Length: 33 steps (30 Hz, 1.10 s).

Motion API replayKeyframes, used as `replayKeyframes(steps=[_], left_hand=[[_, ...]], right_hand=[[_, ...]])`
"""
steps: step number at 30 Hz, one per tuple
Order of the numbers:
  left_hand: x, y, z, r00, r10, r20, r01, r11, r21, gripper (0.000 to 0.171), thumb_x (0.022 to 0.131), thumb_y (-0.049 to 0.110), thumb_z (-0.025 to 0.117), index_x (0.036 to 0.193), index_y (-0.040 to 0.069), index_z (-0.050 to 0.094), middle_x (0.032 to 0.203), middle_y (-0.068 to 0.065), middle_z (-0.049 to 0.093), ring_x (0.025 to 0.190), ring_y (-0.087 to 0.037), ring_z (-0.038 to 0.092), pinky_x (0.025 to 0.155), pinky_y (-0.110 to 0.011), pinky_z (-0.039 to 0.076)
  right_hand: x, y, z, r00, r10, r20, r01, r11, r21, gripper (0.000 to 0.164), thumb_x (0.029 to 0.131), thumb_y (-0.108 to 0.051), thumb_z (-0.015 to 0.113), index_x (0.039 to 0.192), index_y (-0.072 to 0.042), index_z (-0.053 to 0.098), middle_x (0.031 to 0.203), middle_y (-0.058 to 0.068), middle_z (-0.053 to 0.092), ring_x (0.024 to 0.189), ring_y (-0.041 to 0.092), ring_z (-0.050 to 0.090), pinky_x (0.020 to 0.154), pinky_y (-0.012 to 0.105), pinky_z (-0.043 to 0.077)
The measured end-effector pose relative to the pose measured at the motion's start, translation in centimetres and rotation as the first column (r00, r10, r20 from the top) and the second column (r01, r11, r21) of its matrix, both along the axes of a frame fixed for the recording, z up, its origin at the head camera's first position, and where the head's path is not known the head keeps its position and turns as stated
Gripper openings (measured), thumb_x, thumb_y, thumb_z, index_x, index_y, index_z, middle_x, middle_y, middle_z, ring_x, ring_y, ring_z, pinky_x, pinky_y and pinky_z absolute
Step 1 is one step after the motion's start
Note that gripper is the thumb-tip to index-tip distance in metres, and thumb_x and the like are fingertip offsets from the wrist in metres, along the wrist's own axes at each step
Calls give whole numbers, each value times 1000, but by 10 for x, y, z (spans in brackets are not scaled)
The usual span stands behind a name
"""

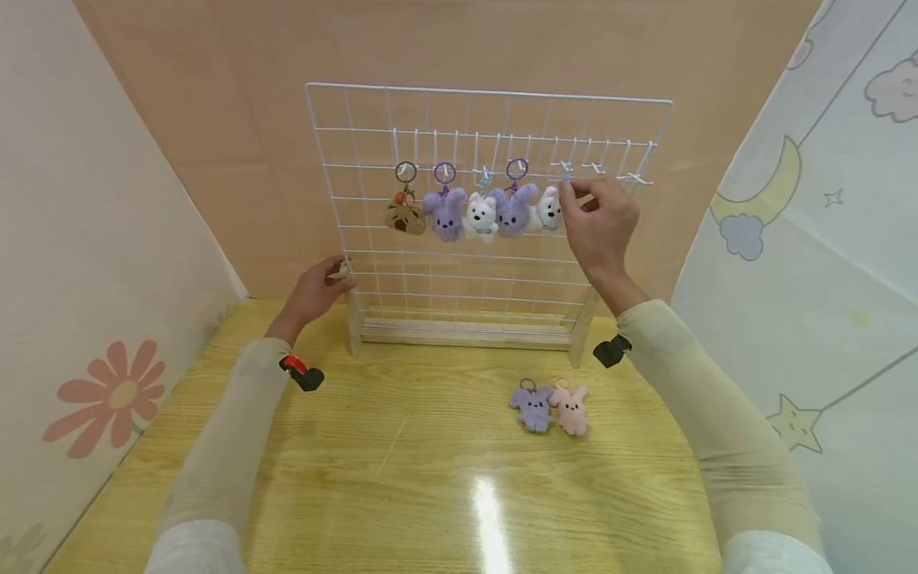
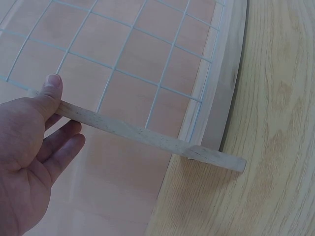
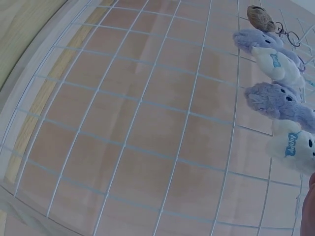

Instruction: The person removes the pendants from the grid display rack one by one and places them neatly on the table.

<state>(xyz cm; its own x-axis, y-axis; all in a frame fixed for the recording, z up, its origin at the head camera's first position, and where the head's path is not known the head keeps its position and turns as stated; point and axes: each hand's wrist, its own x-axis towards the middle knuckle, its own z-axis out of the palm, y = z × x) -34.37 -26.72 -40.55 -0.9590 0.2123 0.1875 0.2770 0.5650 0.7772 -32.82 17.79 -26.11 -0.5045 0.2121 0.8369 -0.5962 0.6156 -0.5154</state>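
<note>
My left hand (image 1: 315, 293) grips the wooden upright (image 2: 133, 130) at the left end of a white wire grid rack (image 1: 459, 279), thumb on one side and fingers on the other. At the hooks on the right part of the rack, my right hand (image 1: 604, 227) pinches the top of a white plush dog keychain (image 1: 548, 210), by its light blue clasp (image 1: 566, 171). To its left hang a purple plush keychain (image 1: 512, 211), another white plush dog (image 1: 481, 217), a second purple plush (image 1: 446, 215) and a brown plush keychain (image 1: 406, 218). In the right wrist view only a finger's edge shows.
On the wooden table (image 1: 344, 478), in front of the rack, a purple plush keychain (image 1: 534, 410) lies beside a pink plush keychain (image 1: 572, 410). White hooks (image 1: 634, 177) stick out at the rack's right end. Patterned panels (image 1: 810, 239) stand at both sides.
</note>
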Motion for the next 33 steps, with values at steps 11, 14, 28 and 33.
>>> replayKeyframes(steps=[11, 14, 28, 33], left_hand=[[0, 0, 1, 1000, 6, -2, -6, 1000, 2, 60, 106, 20, 59, 157, 0, 34, 154, -28, 43, 133, -47, 52, 104, -60, 48], [0, 1, 1, 1000, 0, -3, 0, 1000, 5, 60, 107, 21, 58, 157, -1, 34, 154, -28, 43, 134, -48, 52, 104, -60, 48], [1, 0, 2, 1000, 1, -12, -1, 1000, -7, 62, 107, 27, 59, 157, -1, 35, 153, -29, 43, 132, -48, 53, 104, -61, 48], [1, 1, 2, 1000, 3, -18, -3, 1000, -14, 62, 106, 26, 59, 156, -2, 35, 153, -29, 44, 132, -48, 54, 104, -61, 48]], right_hand=[[17, 4, 4, 1000, 5, -16, -4, 1000, 27, 27, 95, -24, 72, 90, 1, 80, 87, 10, 74, 67, -1, 56, 65, 11, 47], [21, 6, 4, 999, 20, -28, -19, 999, 32, 26, 95, -24, 72, 90, 1, 80, 88, 10, 75, 67, -1, 56, 65, 11, 47], [47, 10, -13, 993, 112, -29, -109, 989, 96, 19, 93, -19, 75, 88, -2, 81, 84, 11, 76, 60, 2, 57, 60, 11, 46], [57, 10, -24, 990, 143, -16, -140, 984, 108, 16, 92, -17, 76, 87, -3, 82, 82, 9, 75, 59, 3, 58, 59, 11, 46]])
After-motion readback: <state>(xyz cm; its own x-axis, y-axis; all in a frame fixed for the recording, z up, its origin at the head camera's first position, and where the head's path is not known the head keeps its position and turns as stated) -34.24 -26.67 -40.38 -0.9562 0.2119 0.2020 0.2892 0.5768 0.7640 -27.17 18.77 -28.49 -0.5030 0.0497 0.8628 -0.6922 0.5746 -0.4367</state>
